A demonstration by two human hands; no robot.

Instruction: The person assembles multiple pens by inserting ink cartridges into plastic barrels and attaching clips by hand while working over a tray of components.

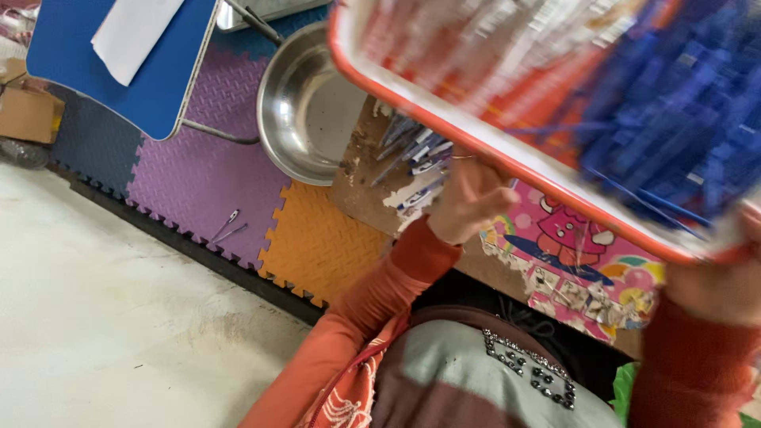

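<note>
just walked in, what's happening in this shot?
A person in orange sleeves holds a red-rimmed tray raised and tilted, left hand under its near edge, right hand at its right corner. The tray holds blurred blue pen-like pieces. Below it, more pens lie on a worn low table beside a steel bowl. Foam mats cover the floor, and a blue folding table stands behind.
</note>
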